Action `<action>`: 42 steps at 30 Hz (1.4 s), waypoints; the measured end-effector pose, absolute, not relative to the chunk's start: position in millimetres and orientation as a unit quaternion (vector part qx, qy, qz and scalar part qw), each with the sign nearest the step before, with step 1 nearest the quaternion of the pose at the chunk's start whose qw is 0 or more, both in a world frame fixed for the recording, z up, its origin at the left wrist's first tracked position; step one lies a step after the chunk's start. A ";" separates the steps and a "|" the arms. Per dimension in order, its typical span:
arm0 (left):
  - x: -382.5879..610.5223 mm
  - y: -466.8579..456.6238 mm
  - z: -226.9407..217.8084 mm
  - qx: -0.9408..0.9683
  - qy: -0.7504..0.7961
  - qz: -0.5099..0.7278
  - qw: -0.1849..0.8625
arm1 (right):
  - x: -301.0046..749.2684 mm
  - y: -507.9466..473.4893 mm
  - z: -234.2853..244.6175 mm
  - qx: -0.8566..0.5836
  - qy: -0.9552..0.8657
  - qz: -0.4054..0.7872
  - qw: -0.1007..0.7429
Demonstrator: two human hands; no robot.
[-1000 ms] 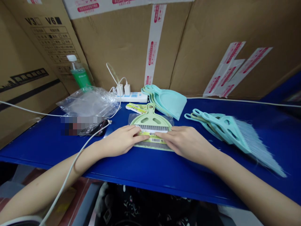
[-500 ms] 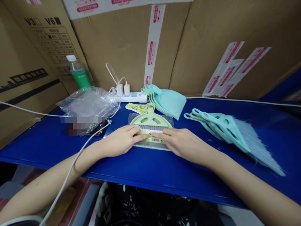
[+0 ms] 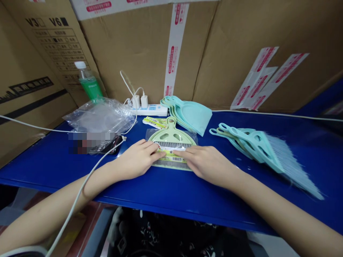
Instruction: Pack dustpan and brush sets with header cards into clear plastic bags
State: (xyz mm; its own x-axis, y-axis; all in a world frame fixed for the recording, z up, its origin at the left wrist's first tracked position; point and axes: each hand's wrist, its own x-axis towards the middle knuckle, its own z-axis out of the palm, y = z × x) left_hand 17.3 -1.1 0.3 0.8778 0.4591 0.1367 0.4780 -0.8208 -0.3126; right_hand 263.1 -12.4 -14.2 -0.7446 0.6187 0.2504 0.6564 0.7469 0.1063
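A light green hand brush and dustpan set (image 3: 170, 136) lies on the blue table in a clear plastic bag, handles away from me, grey bristles showing. Across it runs a yellow-and-white label (image 3: 170, 152). My left hand (image 3: 140, 157) rests on the label's left part, thumb extended and fingers apart from it. From the right, my right hand (image 3: 207, 162) presses an outstretched finger on the label near its middle. Both palms face down, and neither hand lifts the set. Some fingertips are hard to make out against the bag.
Blue and green dustpans (image 3: 194, 114) are stacked behind the set, near more yellow labels (image 3: 154, 122). Several brushes (image 3: 249, 142) lie at right. At left are clear plastic bags (image 3: 100, 116), a phone (image 3: 112, 144) and a bottle (image 3: 91, 85). A power strip (image 3: 154, 110) stands by the cardboard.
The tips of my two hands, close together at the label's middle before, have slid slightly apart, showing more of the label between them. The set stays in place.
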 end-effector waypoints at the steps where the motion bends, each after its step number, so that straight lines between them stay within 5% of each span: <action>1: 16.8 -1.2 0.8 -0.953 -0.248 -0.033 0.170 | 262.9 -12.5 -14.1 -0.345 -0.928 -0.095 0.104; 11: 17.5 -1.7 -3.3 -0.946 -0.273 -0.036 0.169 | 257.0 -12.3 -19.8 -0.310 -0.927 -0.178 0.108; 29: 15.4 1.6 -1.0 -0.916 -0.282 -0.082 0.274 | 265.6 -13.9 -5.4 -0.374 -0.920 -0.108 0.036; 42: 14.6 -1.6 3.6 -0.904 -0.310 -0.080 0.282 | 278.5 -10.1 4.0 -0.375 -0.918 -0.113 0.066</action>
State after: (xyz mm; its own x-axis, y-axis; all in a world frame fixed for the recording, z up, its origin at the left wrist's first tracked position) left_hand 14.6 -1.6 3.6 0.7950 0.5157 0.3194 0.6059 -0.6490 -0.4601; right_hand 278.5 -10.1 4.0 -0.7094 0.6739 0.2065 0.7039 0.6924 0.1582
